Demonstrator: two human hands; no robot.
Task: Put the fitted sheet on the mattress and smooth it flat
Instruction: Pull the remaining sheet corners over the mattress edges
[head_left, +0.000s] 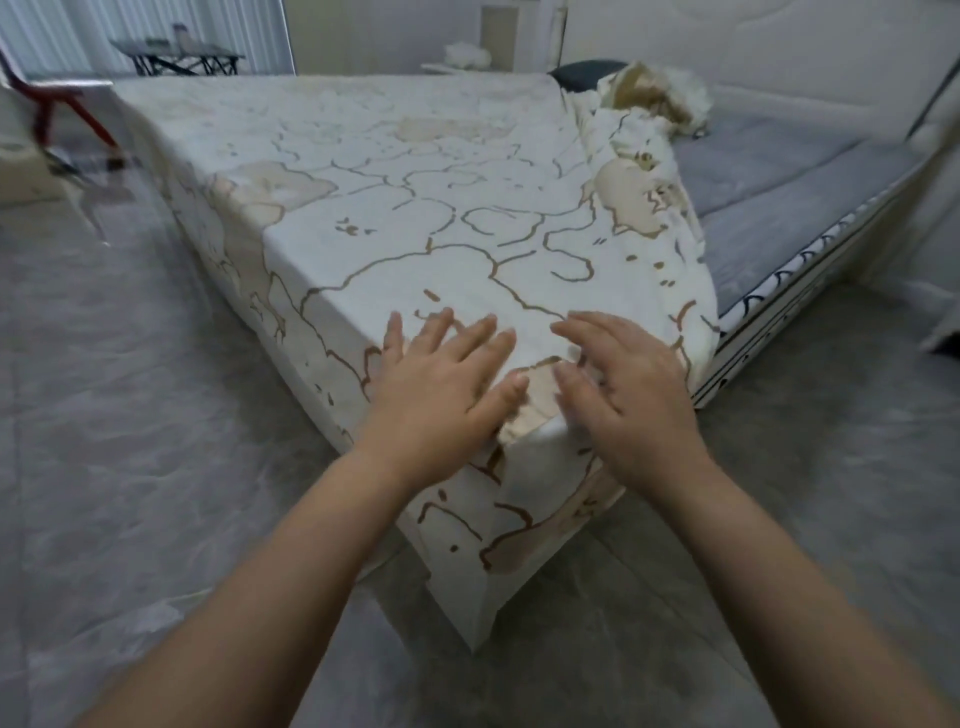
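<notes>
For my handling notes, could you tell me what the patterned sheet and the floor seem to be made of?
Fitted sheet: looks like thin woven cloth, matte, cream with brown printed lines; it bunches in soft folds along the far right edge and creases at the near corner. Floor: seems hard tile or stone, grey and mottled with a dull sheen; a thin straight joint line suggests tiles.

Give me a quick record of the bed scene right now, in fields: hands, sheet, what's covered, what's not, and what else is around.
left hand: flat on the sheet, fingers spread, at the near corner
right hand: flat beside it, fingers straight
fitted sheet: white with tan pattern, pulled over the near corner
mattress: grey right part bare
unfinished: sheet bunched along its right edge
nearby: red chair, small table
</notes>
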